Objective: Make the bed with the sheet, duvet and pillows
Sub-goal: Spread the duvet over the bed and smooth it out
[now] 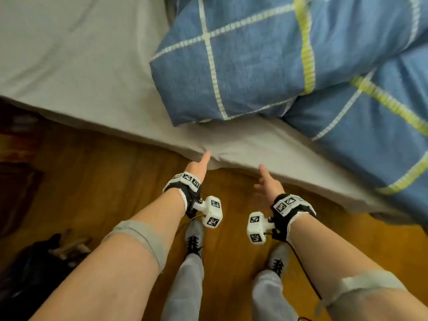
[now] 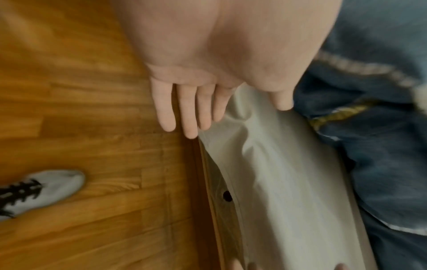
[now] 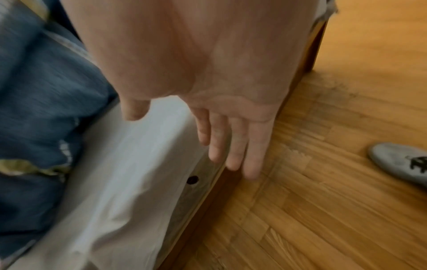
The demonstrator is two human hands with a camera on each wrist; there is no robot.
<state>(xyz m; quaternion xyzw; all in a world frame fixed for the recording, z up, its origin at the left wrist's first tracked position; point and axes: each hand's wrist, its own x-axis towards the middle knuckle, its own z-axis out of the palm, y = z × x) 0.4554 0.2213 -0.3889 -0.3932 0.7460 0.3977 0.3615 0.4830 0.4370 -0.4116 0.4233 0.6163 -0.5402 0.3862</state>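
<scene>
A grey sheet (image 1: 76, 66) covers the mattress and hangs over its near side (image 2: 272, 173) (image 3: 129, 164). A blue checked duvet (image 1: 266, 54) lies bunched on the right of the bed, also seen in the left wrist view (image 2: 381, 146) and the right wrist view (image 3: 46, 91). My left hand (image 1: 199, 164) reaches to the sheet's hanging edge, its thumb on a small fold there. In the left wrist view that left hand (image 2: 221, 117) has straight fingers against the sheet's lower edge. My right hand (image 1: 266, 179) hovers open beside the mattress edge, its fingers (image 3: 233, 146) straight and holding nothing.
A wooden floor (image 1: 92, 181) runs along the bed's near side, where my two feet in grey socks (image 1: 194, 237) stand. A wooden bed frame rail (image 2: 212, 210) with a dark hole shows under the sheet. Dark clutter (image 1: 34, 262) lies on the floor at lower left.
</scene>
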